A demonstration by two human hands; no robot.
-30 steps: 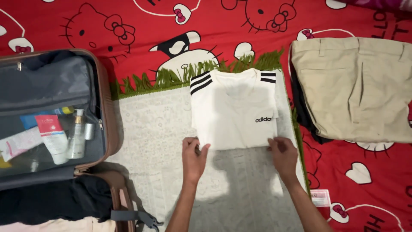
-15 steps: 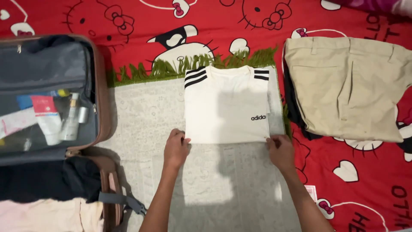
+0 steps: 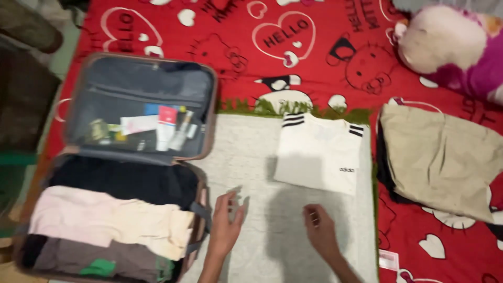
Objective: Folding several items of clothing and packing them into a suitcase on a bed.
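A folded white shirt (image 3: 318, 157) with black shoulder stripes lies on a pale grey mat (image 3: 246, 157). Both hands hover over the mat below it, touching nothing. My left hand (image 3: 226, 221) is open with fingers spread, close to the edge of the open suitcase (image 3: 204, 131). My right hand (image 3: 319, 229) is loosely curled with nothing in it, a short way below the shirt's lower edge.
The suitcase lid holds tubes and bottles (image 3: 167, 124) behind a mesh pocket; its lower half holds folded pink, black and grey clothes (image 3: 105, 220). Folded beige trousers (image 3: 445, 157) lie on a red cartoon-print blanket (image 3: 314, 52) at right. A plush toy (image 3: 450, 42) sits at top right.
Both hands let go of the shirt's lower corners and drew back towards me. The camera pulled back and swung left, bringing the whole suitcase and a plush toy into view.
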